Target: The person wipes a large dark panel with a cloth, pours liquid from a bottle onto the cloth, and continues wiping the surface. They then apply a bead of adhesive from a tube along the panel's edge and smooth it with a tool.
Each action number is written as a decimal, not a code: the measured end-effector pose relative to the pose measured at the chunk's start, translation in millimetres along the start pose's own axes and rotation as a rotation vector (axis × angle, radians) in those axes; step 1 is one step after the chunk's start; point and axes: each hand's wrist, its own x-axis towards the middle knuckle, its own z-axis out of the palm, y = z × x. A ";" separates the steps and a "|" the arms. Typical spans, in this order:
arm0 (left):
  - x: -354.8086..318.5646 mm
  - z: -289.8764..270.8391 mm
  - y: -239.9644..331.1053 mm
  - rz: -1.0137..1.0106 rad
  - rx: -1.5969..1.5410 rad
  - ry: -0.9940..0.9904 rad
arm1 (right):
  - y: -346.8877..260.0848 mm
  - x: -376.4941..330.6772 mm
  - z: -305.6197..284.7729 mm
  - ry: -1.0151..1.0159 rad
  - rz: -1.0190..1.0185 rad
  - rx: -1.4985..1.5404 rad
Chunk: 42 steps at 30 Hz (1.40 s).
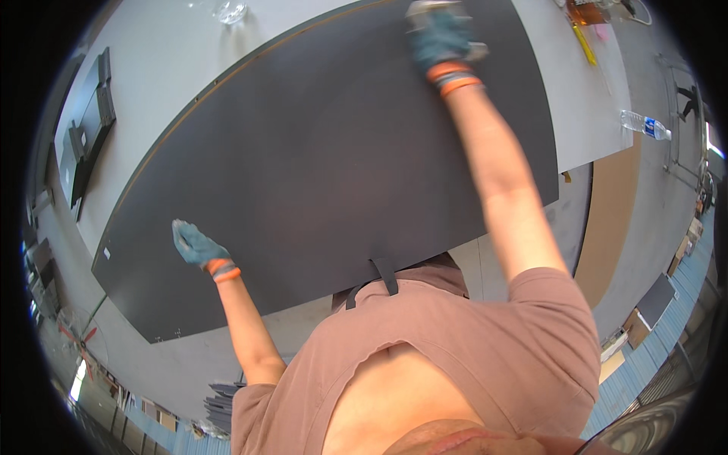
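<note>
Dark panel (326, 152) lies flat on white bench (167, 68). Right hand (442, 42), gloved, blurred: grip closed on whitish cloth (436, 7) near panel's far edge. Left hand (199, 244), gloved, over panel's left part; can't tell if grip's open or closed.

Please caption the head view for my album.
Over a large dark panel: gloved right hand, blurred, near the far edge; gloved left hand toward the left.

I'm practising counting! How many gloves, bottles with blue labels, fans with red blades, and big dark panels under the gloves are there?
Gloves: 2
Blue-labelled bottle: 1
Red-bladed fan: 1
Big dark panel: 1
Total: 5
</note>
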 end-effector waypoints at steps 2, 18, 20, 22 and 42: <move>-42.6 -12.8 11.6 -0.085 -0.049 -0.024 | 125.8 -11.9 24.9 0.112 0.387 -0.184; -207.2 -25.4 93.0 -0.313 -0.214 -0.010 | -180.0 -279.7 -28.9 -0.414 -0.571 1.018; -215.8 -35.1 80.8 -0.360 -0.201 -0.004 | -126.2 -224.5 17.2 0.133 -0.541 0.565; -225.6 -42.9 66.0 -0.324 -0.182 -0.064 | -74.2 -164.0 1.9 -0.135 -0.362 0.359; -124.0 -35.1 -70.2 0.578 0.760 -0.058 | -180.2 -256.1 25.9 -0.048 -0.428 0.438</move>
